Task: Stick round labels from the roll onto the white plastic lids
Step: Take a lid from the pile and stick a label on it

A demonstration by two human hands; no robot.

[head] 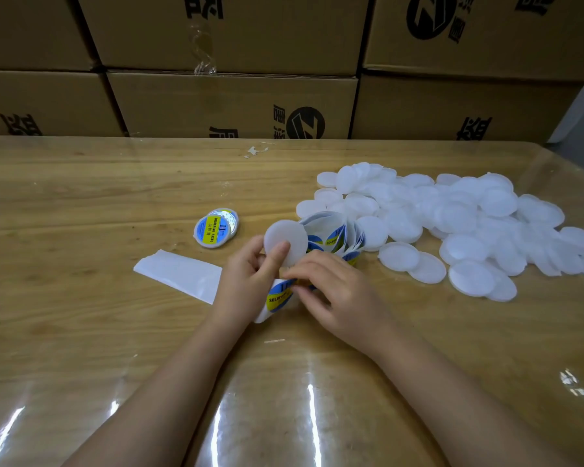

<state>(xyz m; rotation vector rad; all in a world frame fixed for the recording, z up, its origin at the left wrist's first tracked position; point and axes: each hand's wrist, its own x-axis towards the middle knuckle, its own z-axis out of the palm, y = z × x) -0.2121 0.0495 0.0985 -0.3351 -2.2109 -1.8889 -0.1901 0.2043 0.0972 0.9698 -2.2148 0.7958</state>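
Stacked cardboard boxes [230, 99] with black print form a wall beyond the label roll [334, 230], behind the far edge of the tabletop [81, 203]. The tabletop is pale wood under a glossy clear sheet.

A wide pile of white lids [452, 224], all unlabelled, spreads to the right of the roll, and its nearest lids touch the roll's coils. The roll is loosely unwound, with blue and yellow round labels showing between the white turns. A bare backing strip [179, 274] lies flat to the left of the roll and nearer the person, and its end passes under the left wrist.

The left grip [246, 284] sits just in front of the roll, thumb and fingers clamped on one blank lid [285, 242]. This lid is held up off the tabletop, tilted, covering the roll's left side. The right grip [331, 291] is close beside the left one, also just in front of the roll. Its fingertips are together, pinching the edge of a label [280, 296] that curls on the strip below the held lid, between the two hands.

Two labelled lids [214, 230] lie overlapping to the left of the roll, apart from it. A small white scrap [255, 151] lies well beyond the roll, near the boxes.
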